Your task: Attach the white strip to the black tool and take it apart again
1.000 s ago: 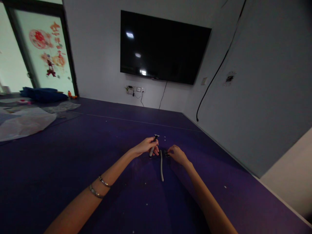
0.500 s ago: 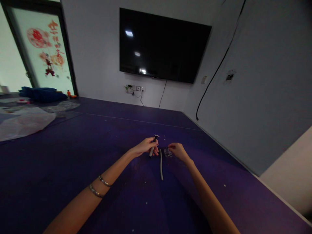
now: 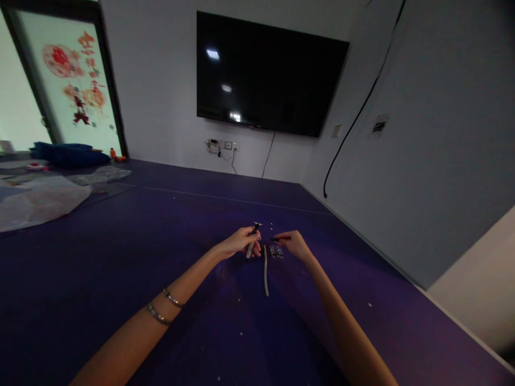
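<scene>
My left hand is closed around a slim two-tone rod, dark at the top and pale grey lower down, with a small shiny crosspiece at its upper end. The rod is tilted; I cannot make out its exact kind. My right hand pinches a small dark piece, its tip pointing left towards my left hand. Just below the right fingers lies a small clear packet with dark bits showing in it. Between the hands, a thin, slightly bent grey strip lies lengthwise on the purple surface.
Small white specks lie beyond the hands. Clear plastic sheeting and a dark blue cloth bundle are at the far left. A black cable hangs along the right wall, and a large television is on the far wall.
My right hand has lifted slightly up from the packet, and the small dark piece now shows in its fingers. The left hand has barely moved.
</scene>
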A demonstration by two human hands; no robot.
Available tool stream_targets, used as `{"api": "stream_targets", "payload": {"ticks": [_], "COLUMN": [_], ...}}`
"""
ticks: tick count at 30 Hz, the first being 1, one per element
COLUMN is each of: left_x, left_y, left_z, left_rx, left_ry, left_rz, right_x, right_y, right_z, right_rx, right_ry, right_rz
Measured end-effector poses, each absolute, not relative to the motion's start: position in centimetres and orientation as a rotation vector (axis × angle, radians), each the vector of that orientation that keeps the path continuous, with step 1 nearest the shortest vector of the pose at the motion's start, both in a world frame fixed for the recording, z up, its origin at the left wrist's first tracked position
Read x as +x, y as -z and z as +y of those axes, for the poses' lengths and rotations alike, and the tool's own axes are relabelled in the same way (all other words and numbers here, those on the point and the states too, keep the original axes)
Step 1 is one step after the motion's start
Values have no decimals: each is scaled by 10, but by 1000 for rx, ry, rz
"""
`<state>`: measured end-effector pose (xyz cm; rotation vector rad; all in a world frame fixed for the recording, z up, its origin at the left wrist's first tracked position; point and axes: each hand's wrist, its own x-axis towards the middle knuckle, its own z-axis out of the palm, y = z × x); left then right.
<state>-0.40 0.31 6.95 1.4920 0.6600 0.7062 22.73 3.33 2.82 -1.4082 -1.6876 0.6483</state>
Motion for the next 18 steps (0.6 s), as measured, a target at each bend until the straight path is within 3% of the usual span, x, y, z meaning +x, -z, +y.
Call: {"api": "stream_targets", "payload": {"ticks": [8, 18], "left_x": [-3, 13], "left_y": [-66, -45], "left_z": [4, 5], "left_rx": [1519, 1751], "left_ry": [-738, -1133], "left_rz": [643, 800], "right_x": [218, 196], "right_y": [-40, -66], "right_z": [27, 13], "right_rx": [-1343, -1049], "right_ry": [-723, -814], "right_rz": [-1607, -1471]}}
